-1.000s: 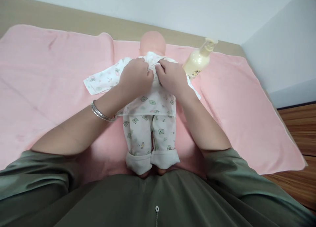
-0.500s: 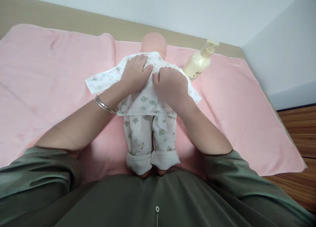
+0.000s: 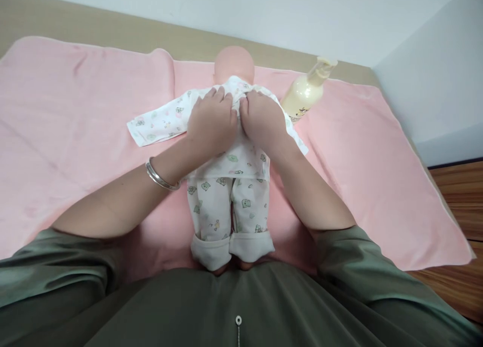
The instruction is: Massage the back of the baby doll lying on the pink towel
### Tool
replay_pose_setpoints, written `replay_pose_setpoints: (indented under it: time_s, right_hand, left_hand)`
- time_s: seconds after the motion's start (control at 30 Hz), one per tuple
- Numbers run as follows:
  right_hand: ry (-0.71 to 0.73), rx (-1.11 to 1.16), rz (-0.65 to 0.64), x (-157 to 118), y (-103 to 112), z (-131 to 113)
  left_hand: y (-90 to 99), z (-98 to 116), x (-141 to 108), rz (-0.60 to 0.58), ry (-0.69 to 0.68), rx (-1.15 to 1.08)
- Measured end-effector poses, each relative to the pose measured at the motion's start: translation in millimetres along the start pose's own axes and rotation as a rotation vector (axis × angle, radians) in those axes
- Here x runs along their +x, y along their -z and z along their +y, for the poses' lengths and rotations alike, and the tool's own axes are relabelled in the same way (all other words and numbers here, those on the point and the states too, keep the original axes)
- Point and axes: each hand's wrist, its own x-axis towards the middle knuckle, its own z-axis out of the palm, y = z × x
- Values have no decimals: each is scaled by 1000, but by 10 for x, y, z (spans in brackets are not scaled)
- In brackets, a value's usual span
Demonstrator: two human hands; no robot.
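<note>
A baby doll (image 3: 234,64) in a white printed baby shirt (image 3: 166,120) and matching trousers (image 3: 215,206) lies lengthwise before me, its head at the far end. On the shirt's upper chest, my left hand (image 3: 213,120) has its fingers bent down into the fabric near the neckline. Close beside it, my right hand (image 3: 264,119) is closed on the shirt near the front middle, thumb against the curled fingers. The fingertips and the bit of cloth between them are partly hidden. One shirt sleeve stretches out flat to the left; the trouser cuffs are rolled up.
A pump bottle of pale yellow lotion (image 3: 304,95) lies tilted by the doll's right-hand sleeve. Beneath everything spreads a pink blanket (image 3: 377,186) on a beige surface (image 3: 113,32). A white wall (image 3: 241,15) rises behind, and brown wood (image 3: 460,196) shows at the right.
My left hand has turned, its thumb drawn in lower beside the fingers, and its wrist has lifted a little. My right hand has shifted slightly up along the shirt.
</note>
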Motion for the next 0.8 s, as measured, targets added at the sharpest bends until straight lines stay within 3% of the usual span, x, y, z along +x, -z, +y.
replay_pose_setpoints:
  time_s: [0.2,0.3,0.63,0.8]
  right_hand:
    - [24,-107,-9,-216,113,-171]
    - [-1,-70,-29,-215,133,-195]
    - [-36,158,-34,117,108,78]
    - [3,73,-17,72,37,59]
  left_hand:
    - [-101,-385,337,54,66,-96]
    - [-151,-440,379,76,59,-91]
    - [30,153,-145,-28,20,25]
    - [0,62,-48,-24,26,-67]
